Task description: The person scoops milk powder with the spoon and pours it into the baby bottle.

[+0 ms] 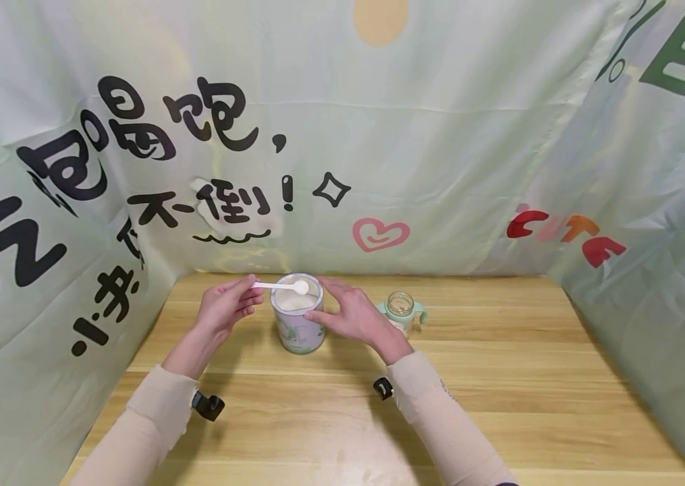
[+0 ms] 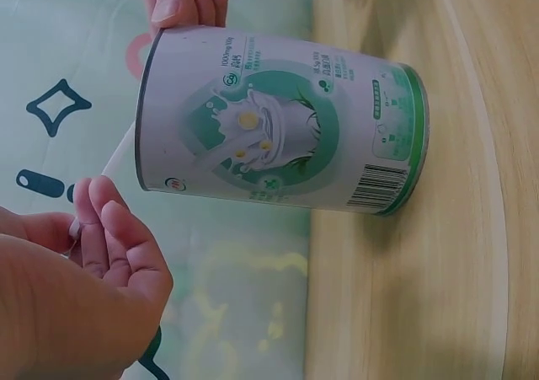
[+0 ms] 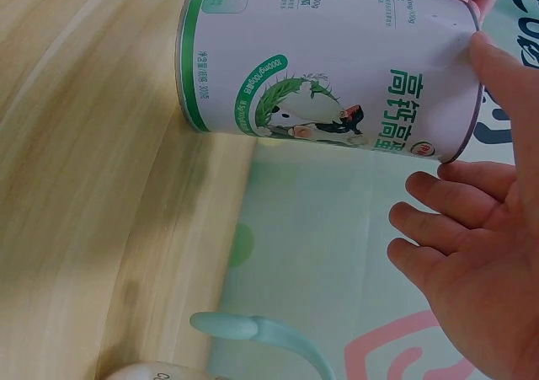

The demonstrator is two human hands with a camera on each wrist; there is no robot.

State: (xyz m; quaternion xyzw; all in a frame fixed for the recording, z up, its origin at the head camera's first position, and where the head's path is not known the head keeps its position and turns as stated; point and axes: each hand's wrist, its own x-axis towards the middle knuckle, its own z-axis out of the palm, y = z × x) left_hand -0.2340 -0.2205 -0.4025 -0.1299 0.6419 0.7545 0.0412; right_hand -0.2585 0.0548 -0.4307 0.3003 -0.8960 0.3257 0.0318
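My left hand (image 1: pixel 227 307) pinches the handle of a white scoop (image 1: pixel 284 286), whose round bowl overlaps the can's open top in the head view. The milk powder can (image 1: pixel 301 335) stands upright on the table, white and green, with pale powder (image 1: pixel 293 300) inside. From the right, my right hand (image 1: pixel 357 314) holds the can's rim between thumb and index finger, its other fingers spread off the can (image 3: pixel 455 220). In the left wrist view the scoop's thin handle (image 2: pixel 122 151) runs behind the can; its bowl is hidden there.
Just behind my right wrist stands a lidless baby bottle (image 1: pixel 400 305) with mint-green handles, partly covered by the hand. The wooden table (image 1: pixel 500 378) is walled by a printed cloth (image 1: pixel 439 169) at the back and both sides.
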